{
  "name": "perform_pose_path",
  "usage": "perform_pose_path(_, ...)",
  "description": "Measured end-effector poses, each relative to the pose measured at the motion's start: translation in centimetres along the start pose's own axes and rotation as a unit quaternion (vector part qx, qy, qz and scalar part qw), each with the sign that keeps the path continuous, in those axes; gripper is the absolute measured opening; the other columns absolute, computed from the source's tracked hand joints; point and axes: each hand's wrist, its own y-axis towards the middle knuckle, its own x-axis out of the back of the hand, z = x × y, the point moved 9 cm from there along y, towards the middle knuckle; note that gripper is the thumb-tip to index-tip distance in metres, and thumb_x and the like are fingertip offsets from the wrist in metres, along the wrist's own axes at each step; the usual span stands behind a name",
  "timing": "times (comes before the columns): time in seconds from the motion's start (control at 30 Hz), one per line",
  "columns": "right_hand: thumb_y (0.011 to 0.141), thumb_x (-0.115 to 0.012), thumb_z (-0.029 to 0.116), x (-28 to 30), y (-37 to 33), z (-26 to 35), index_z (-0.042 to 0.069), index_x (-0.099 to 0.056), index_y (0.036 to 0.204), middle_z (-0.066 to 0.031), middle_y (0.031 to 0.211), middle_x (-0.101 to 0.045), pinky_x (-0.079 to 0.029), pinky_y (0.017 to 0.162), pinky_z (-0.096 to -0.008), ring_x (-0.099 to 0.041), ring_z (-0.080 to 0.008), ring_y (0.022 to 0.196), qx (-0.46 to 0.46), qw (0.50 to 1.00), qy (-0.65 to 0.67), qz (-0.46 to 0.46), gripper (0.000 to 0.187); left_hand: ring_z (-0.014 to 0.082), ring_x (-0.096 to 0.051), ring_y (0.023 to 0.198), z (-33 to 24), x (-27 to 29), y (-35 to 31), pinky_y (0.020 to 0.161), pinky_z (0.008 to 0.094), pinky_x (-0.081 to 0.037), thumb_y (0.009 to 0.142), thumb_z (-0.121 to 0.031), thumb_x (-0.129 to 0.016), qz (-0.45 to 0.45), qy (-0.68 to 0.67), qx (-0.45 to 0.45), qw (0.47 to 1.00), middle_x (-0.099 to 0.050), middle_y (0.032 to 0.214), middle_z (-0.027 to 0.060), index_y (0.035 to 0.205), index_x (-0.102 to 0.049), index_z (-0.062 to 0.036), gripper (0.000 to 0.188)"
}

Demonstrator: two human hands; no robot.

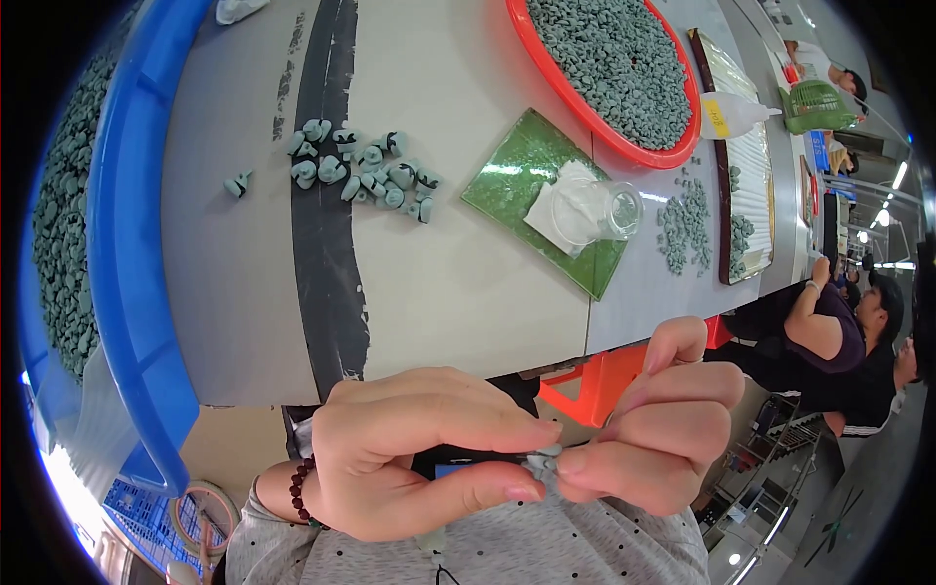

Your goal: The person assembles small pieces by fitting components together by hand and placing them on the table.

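Observation:
In front of my body, close to the grey dotted shirt, both hands come together on a small grey-green molded piece (pixel 542 460). My left hand (pixel 409 448) pinches it between thumb and forefinger. From the other side my right hand (pixel 658 434) presses on it with thumb and curled fingers, which hide part of it. A cluster of similar grey-green pieces with black marks (pixel 390 180) lies on the table, partly across a dark strip. One separate piece (pixel 236 184) rests left of them.
A blue bin (pixel 136 224) of grey-green pieces stands at left. Far right are a red basin (pixel 624 151), a squeeze bottle (pixel 733 116), a lined tray (pixel 753 175) and loose small pieces (pixel 685 229). A green tile (pixel 487 175) bears tissue and a clear cup (pixel 621 210). Other people sit right.

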Motion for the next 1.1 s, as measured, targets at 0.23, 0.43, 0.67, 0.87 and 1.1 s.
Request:
perform_pose_path(0.23, 0.074, -0.067, 0.031, -0.9, 0.5, 0.8, 0.025, -0.059, 0.077, 0.0067, 0.075, -0.038, -0.03, 0.055, -0.027, -0.036, -0.0116, 0.07, 0.076, 0.989, -0.077, 0.097, 0.011, 0.0191, -0.065, 0.069, -0.2, 0.1, -0.1, 0.059, 0.0259, -0.049, 0.065, 0.0, -0.078, -0.002, 0.022, -0.014, 1.0, -0.068, 0.08, 0.0112, 0.094, -0.069, 0.0007, 0.031)
perform_pose_path(0.43, 0.062, -0.069, 0.017, -1.1, 1.3, 1.1, 0.021, -0.064, 0.081, 0.0052, 0.079, -0.038, -0.03, 0.055, -0.0277, -0.036, -0.0131, 0.075, 0.101, 0.979, -0.04, 0.172, 0.02, 0.0211, -0.065, 0.067, -0.4, 0.0, -0.1, 0.058, 0.0271, -0.05, 0.068, -0.001, -0.077, 0.017, 0.018, -0.002, 1.0, -0.067, 0.078, 0.0153, 0.092, -0.067, 0.005, 0.026)
perform_pose_path(0.67, 0.062, -0.069, 0.014, -1.1, 0.8, 2.0, 0.02, -0.065, 0.083, 0.0046, 0.08, -0.039, -0.029, 0.055, -0.0298, -0.035, -0.0131, 0.075, 0.106, 0.975, -0.085, 0.178, 0.022, 0.0251, -0.067, 0.069, -0.5, -0.4, -0.2, 0.06, 0.0298, -0.052, 0.071, 0.001, -0.075, 0.043, 0.009, -0.003, 0.999, -0.067, 0.079, 0.0202, 0.095, -0.065, 0.0103, 0.028)
perform_pose_path(0.87, 0.061, -0.07, 0.015, -0.8, 1.2, 1.5, 0.021, -0.065, 0.082, 0.0059, 0.077, -0.04, -0.025, 0.055, -0.0299, -0.035, -0.0125, 0.072, 0.08, 0.981, -0.076, 0.16, 0.023, 0.0275, -0.067, 0.069, -0.9, -0.6, 0.1, 0.058, 0.0327, -0.054, 0.072, 0.003, -0.073, 0.051, 0.019, -0.039, 0.998, -0.066, 0.079, 0.0217, 0.094, -0.063, 0.0125, 0.026)
perform_pose_path(1.1, 0.057, -0.076, 0.012, 0.7, 0.1, -1.2, 0.015, -0.068, 0.079, 0.0012, 0.082, -0.06, -0.028, 0.05, -0.0273, -0.048, -0.012, 0.067, -0.011, 0.99, 0.139, -0.012, 0.024, 0.0298, -0.067, 0.069, -1.8, -1.2, 0.0, 0.056, 0.0339, -0.055, 0.072, 0.005, -0.072, 0.038, 0.005, -0.132, 0.991, -0.065, 0.08, 0.0239, 0.091, -0.061, 0.0116, 0.024)
